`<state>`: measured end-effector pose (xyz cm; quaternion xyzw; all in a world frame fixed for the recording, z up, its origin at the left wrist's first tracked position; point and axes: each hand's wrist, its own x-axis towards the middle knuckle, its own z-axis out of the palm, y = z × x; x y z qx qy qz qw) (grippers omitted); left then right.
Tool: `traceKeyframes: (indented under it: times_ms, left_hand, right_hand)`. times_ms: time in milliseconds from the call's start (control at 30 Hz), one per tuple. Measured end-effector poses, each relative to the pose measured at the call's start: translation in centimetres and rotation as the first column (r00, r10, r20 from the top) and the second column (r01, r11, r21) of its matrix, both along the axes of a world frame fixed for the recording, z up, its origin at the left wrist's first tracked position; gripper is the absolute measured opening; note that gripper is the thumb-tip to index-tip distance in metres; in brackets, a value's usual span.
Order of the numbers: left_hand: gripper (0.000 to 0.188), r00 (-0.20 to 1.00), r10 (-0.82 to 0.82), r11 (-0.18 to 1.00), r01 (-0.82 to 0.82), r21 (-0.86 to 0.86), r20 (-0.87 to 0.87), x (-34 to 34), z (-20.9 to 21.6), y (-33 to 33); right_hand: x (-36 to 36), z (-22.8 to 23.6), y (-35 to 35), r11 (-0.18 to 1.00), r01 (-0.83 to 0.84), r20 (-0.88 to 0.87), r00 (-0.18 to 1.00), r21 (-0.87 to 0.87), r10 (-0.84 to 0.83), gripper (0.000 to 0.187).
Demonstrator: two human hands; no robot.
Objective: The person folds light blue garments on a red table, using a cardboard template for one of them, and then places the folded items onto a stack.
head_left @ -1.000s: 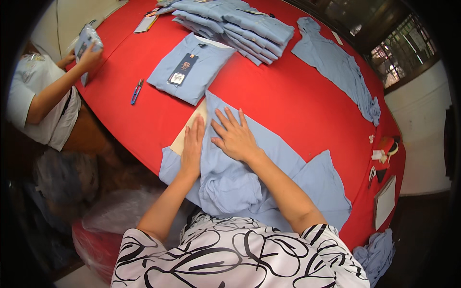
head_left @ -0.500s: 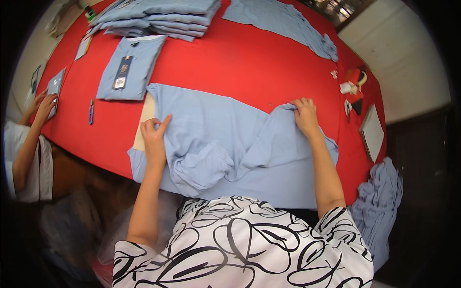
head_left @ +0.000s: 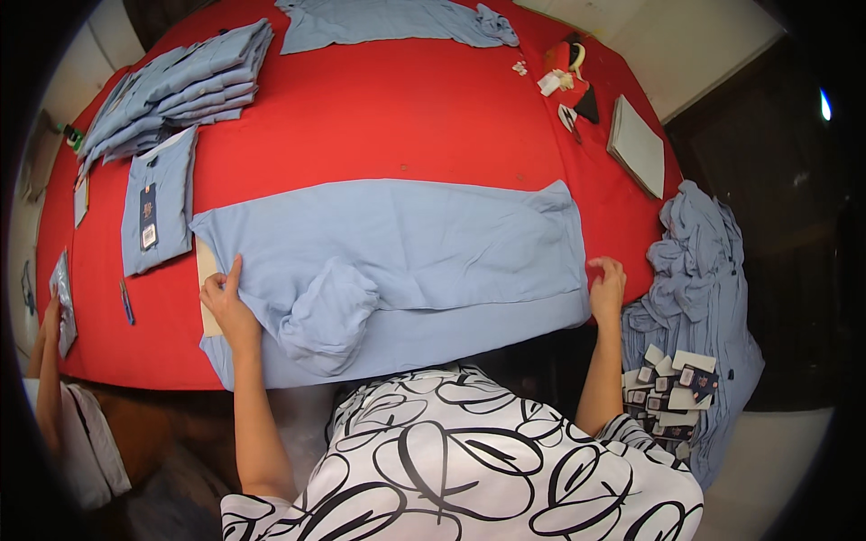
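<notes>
Blue garment [head_left: 460, 234] lies flat on the red counter [head_left: 388, 108] before you, bunched near your left. Left hand [head_left: 234, 313] on the cream card [head_left: 207, 258] edge; can't tell if grip's pinching. Right hand [head_left: 609, 287] beside garment's right end, grip loosely open, empty.
</notes>
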<state>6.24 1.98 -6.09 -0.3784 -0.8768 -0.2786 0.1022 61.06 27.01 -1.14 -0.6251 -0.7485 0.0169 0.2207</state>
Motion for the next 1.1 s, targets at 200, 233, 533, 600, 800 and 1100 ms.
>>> traceKeyframes:
  times_ms: [200, 233, 533, 600, 800, 1100]
  left_hand:
    - [0.053, 0.999, -0.015, 1.0, 0.014, -0.012, -0.047, -0.3, -0.1, 0.0]
    - [0.052, 0.999, -0.02, 1.0, 0.019, -0.012, -0.048, -0.3, -0.2, 0.2]
    - [0.051, 0.996, 0.024, 0.999, -0.026, -0.026, -0.084, -0.3, -0.9, -0.2]
    - [0.05, 0.997, 0.018, 0.999, -0.02, -0.027, -0.08, -0.3, -0.8, -0.1]
    - [0.052, 0.997, 0.007, 0.999, -0.01, -0.032, -0.075, -0.7, -0.9, -0.2]
    - [0.069, 0.937, -0.273, 0.926, 0.317, -0.203, 0.219, -0.8, 4.8, -2.4]
  right_hand:
    - [-8.8, -1.0, 8.3, 0.992, 0.115, -0.212, 0.972, 0.042, -0.104, 0.039]
    - [-9.8, -0.6, 10.1, 0.989, 0.139, -0.118, 0.983, -0.047, -0.144, 0.043]
    - [-10.3, 0.4, 9.8, 0.984, 0.165, -0.135, 0.976, -0.061, -0.172, 0.035]
    - [-9.3, -2.9, 7.6, 0.999, -0.015, -0.076, 0.997, 0.033, 0.017, 0.036]
    - [-6.3, -6.9, 7.9, 0.985, -0.103, 0.124, 0.989, 0.135, 0.086, 0.045]
    - [-17.5, -1.3, -1.5, 0.821, -0.567, -0.327, 0.766, 0.063, 0.553, 0.045]
